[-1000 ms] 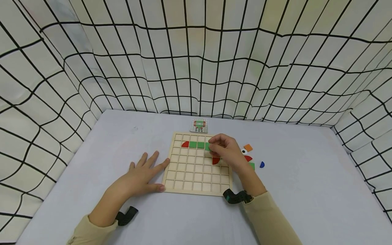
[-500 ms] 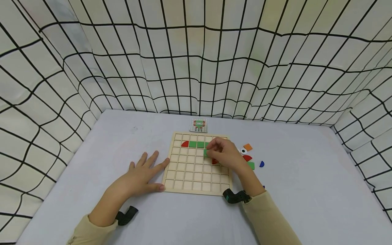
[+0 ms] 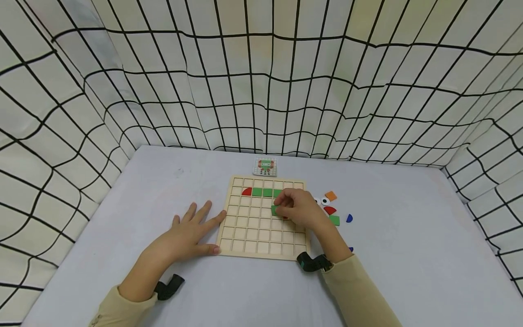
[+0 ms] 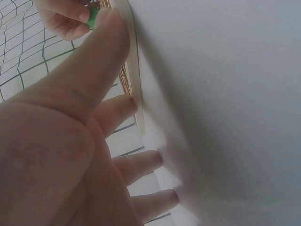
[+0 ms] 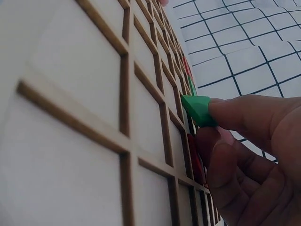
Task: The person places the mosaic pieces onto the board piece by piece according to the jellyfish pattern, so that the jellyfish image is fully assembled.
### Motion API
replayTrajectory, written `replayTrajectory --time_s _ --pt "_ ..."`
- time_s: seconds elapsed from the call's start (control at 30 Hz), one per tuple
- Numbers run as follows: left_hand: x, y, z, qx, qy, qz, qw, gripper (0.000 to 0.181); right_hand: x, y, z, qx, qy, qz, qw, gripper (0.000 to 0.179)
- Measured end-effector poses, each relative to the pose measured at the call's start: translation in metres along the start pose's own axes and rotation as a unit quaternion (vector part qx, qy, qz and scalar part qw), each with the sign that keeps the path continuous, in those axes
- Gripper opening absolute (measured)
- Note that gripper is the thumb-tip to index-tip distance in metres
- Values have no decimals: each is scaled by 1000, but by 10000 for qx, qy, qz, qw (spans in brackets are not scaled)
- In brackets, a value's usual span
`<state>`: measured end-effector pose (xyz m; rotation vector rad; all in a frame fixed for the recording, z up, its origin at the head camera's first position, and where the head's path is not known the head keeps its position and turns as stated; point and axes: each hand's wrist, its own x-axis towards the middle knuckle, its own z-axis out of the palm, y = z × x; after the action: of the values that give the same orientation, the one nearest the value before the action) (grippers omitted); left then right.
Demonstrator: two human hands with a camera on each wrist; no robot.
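Observation:
My right hand pinches a green square tile between thumb and fingers, over the wooden grid board. In the right wrist view, the tile is tilted at the grid's ribs. A red quarter-round tile and a row of green tiles lie in the board's second row from the far side. Another red tile sits in the grid, mostly covered by my right hand in the head view. With fingers spread, my left hand rests on the table, its thumb and index fingertip touching the board's left edge.
Behind the board lies a small pattern card. Right of it are an orange tile, eye tiles, a red tile, a green tile and blue pieces. Black netting over white sheeting encloses the table.
My right hand has moved from the green row toward me, bringing the pinched green tile lower on the board. More of the row's right-hand green tile shows. My left hand has stayed still.

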<state>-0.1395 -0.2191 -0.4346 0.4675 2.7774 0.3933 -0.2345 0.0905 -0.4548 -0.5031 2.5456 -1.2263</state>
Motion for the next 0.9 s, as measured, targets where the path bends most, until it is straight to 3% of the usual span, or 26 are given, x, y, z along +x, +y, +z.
replayTrajectory --time_s 0.27,0.9 --pt "-1 0 0 -38 -2 -20 10000 87 -2 -4 1 -447 9 5 9990 9" --pt "1 -1 1 53 38 -27 10000 88 -3 -3 0 -771 -7 14 9970 8"
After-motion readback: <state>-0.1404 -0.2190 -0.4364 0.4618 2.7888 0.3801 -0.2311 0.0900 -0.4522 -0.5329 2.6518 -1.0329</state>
